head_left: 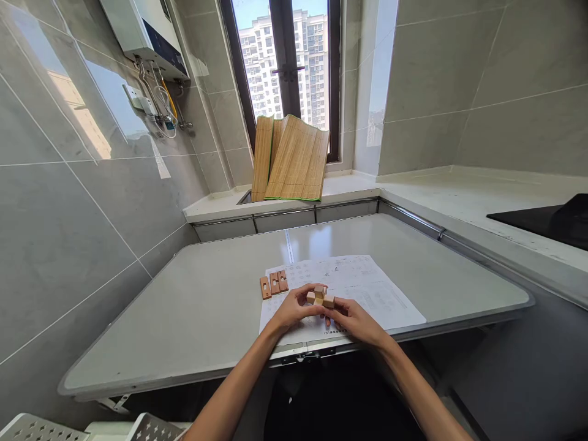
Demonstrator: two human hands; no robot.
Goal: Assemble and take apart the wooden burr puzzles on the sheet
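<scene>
Between my two hands is a small wooden burr puzzle, made of crossing light-wood bars, held above a printed paper sheet. My left hand grips its left side, thumb in front and fingers behind. From the right, my right hand pinches another bar of it. Under my hands a reddish-brown wooden piece partly shows on the paper. Several flat reddish-brown wooden pieces with cut-outs, among them one separate piece, lie at the sheet's left edge. My fingers hide part of the puzzle.
The sheet lies on a pale folding table with a metal latch at its front edge. Behind stands a folded bamboo mat on the white counter. A black cooktop is at right, a white perforated basket at lower left.
</scene>
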